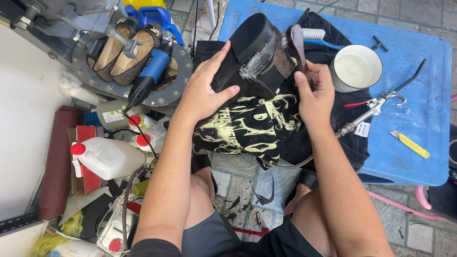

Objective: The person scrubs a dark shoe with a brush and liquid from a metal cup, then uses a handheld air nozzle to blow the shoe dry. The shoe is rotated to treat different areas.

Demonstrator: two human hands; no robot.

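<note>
- left hand (205,88) flat, fingers spread, pressing black shoe (252,52) onto printed black cloth (257,126) at blue desk (428,143) near-left edge, steadying it
- right hand (314,95) clenched around brush (296,43) handle, bristle end at heel
- white cup (356,69) just beside, within reach

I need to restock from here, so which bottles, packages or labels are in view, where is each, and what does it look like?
White jug: lying left of the left arm, squarish, red cap.
Grey-green bottle: under the round metal plate, white and green label.
Small white bottles: beside it, red caps.
Red carton: under the jug, flat.
White tag: on the black cloth's right edge, by the right hand.
</note>
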